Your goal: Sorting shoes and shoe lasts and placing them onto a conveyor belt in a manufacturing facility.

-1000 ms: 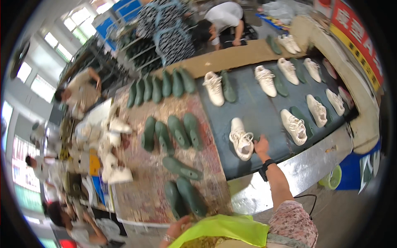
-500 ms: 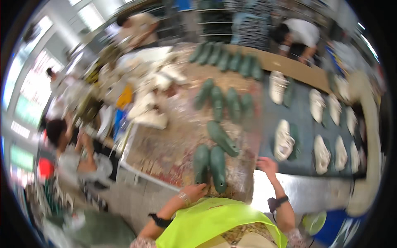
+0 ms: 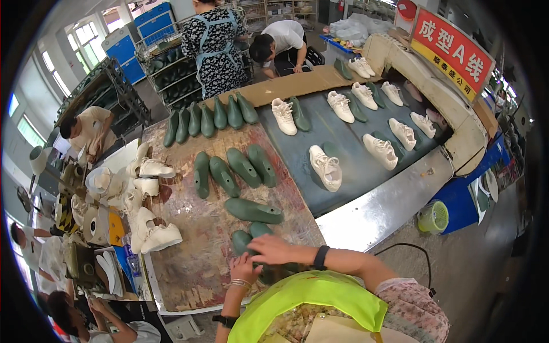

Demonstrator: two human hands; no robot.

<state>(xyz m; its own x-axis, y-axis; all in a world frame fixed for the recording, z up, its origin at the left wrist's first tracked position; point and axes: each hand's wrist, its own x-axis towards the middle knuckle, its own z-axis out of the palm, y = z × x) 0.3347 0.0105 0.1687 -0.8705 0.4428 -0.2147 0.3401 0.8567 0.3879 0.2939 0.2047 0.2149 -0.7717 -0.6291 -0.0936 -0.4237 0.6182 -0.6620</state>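
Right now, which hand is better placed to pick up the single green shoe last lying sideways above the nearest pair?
Probably the right hand: it reaches further across the worktable, close below that green last. The left hand sits lower, near the table edge.

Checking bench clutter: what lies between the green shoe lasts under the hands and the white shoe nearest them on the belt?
In the head view, between the lasts under both hands and the white shoe, one green last lies on its side; beyond it, worn benchtop and dark belt.

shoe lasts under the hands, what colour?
Dark green shoe lasts, plain with no pattern; clearest in the head view.
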